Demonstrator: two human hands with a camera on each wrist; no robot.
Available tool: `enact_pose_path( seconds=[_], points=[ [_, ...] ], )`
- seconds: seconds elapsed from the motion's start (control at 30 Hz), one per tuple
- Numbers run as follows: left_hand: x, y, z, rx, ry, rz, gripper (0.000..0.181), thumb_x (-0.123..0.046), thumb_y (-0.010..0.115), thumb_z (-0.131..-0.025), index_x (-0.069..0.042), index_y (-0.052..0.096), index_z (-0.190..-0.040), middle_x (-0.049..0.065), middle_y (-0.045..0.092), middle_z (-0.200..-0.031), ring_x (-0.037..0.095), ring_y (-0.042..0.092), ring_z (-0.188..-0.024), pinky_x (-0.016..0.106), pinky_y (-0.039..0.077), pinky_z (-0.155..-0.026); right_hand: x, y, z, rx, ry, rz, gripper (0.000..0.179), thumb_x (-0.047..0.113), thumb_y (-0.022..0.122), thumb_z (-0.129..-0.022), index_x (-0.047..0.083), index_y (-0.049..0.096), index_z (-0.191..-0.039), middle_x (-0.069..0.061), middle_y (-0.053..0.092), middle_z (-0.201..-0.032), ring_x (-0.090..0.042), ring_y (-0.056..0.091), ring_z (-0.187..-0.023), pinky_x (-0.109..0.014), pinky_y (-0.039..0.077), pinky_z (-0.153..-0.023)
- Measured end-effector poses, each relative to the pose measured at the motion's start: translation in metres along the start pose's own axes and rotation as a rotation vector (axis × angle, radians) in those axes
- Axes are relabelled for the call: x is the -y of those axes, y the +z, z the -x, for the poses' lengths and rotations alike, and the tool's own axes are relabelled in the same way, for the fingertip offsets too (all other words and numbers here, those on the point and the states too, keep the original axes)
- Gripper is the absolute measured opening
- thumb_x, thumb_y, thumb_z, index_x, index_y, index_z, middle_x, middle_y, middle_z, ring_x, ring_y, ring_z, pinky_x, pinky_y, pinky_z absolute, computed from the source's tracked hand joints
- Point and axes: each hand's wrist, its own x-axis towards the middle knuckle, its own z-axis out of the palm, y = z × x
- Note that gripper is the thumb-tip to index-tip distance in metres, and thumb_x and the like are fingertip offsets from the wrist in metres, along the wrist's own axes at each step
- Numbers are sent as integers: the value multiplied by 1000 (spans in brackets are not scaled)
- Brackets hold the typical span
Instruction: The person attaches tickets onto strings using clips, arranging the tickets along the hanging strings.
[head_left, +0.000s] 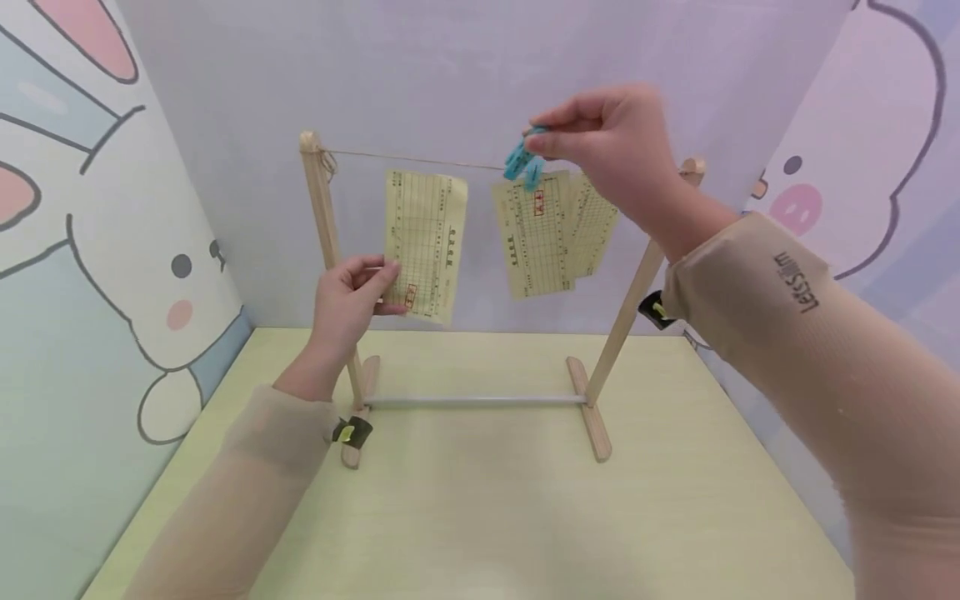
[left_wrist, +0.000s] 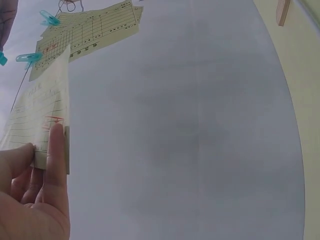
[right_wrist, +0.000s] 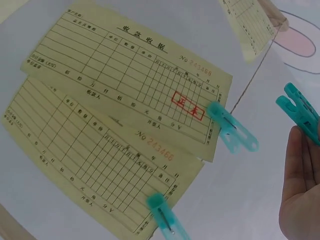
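My left hand (head_left: 347,302) pinches the lower left edge of a yellow receipt slip (head_left: 427,237). The slip stands upright, its top close below the string (head_left: 420,158); whether it touches the string I cannot tell. Up at the right, my right hand (head_left: 626,137) pinches a teal clothespin (right_wrist: 299,109) by one end, its other end pointing away from the fingers. Two more receipts, one (right_wrist: 130,75) overlapping another (right_wrist: 105,155), hang from the string. A teal clothespin (right_wrist: 232,127) grips the first, and a second clothespin (right_wrist: 167,217) grips the other.
A wooden frame carries the string between its left post (head_left: 321,208) and right post (head_left: 626,321). A pale crossbar (head_left: 472,401) joins its feet on the light yellow table (head_left: 465,517). Walls with cartoon animals stand at both sides.
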Motion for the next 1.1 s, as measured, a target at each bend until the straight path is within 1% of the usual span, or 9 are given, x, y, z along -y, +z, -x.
enact_pose_path(
  seconds=[0.17,0.3,0.4,0.6,0.7,0.8,0.97,1.1],
  points=[
    [-4,2,-3,1,9,13,36,-19,67,-95,6,62,-120,-7,69,-86,7,70,-75,26,60,-64,3,15,-9,28,-40,28,18,17,79,-84,6,77,-98,6,77,-88,-6,71,-82,-20,53,-76],
    [-6,3,-4,2,4,13,37,-22,68,-95,5,62,-120,-7,69,-87,7,70,-75,26,60,-65,3,28,-14,39,-67,32,17,15,77,-87,5,77,-99,-2,78,-95,-5,71,-84,-22,54,-81],
    [-8,2,-4,-3,2,15,37,-22,68,-95,4,62,-120,-7,70,-88,7,70,-76,25,60,-65,4,39,-18,49,-66,34,16,15,76,-88,5,77,-100,-6,77,-101,-5,71,-86,-23,55,-86],
    [-10,3,-7,-12,-4,31,35,-21,69,-94,3,63,-118,-7,70,-87,7,70,-75,25,59,-64,5,55,-26,31,-97,29,15,15,74,-89,3,76,-98,-9,77,-103,-9,73,-90,-22,55,-86],
    [-10,5,-9,-11,6,28,34,-22,69,-94,3,64,-117,-7,70,-86,7,70,-76,25,59,-64,5,60,-30,23,-95,23,15,14,74,-89,4,76,-100,-9,77,-103,-10,72,-91,-22,54,-87],
    [-9,6,-11,-11,11,38,31,-21,69,-94,2,65,-115,-7,70,-86,7,70,-76,25,60,-64,7,64,-33,33,-87,14,15,15,74,-90,5,76,-101,-8,77,-103,-11,70,-89,-22,53,-88],
    [-8,6,-11,-11,7,51,25,-19,68,-95,-1,66,-113,-8,71,-86,7,70,-76,24,59,-64,9,72,-39,34,-65,40,15,17,73,-90,6,77,-101,-5,77,-102,-11,69,-89,-21,52,-86],
    [-8,6,-11,-11,8,55,25,-20,68,-95,-2,66,-112,-8,71,-87,7,70,-77,24,59,-64,10,76,-43,29,-46,57,15,17,73,-90,7,77,-101,-4,77,-102,-10,68,-88,-20,52,-86]
  ],
)
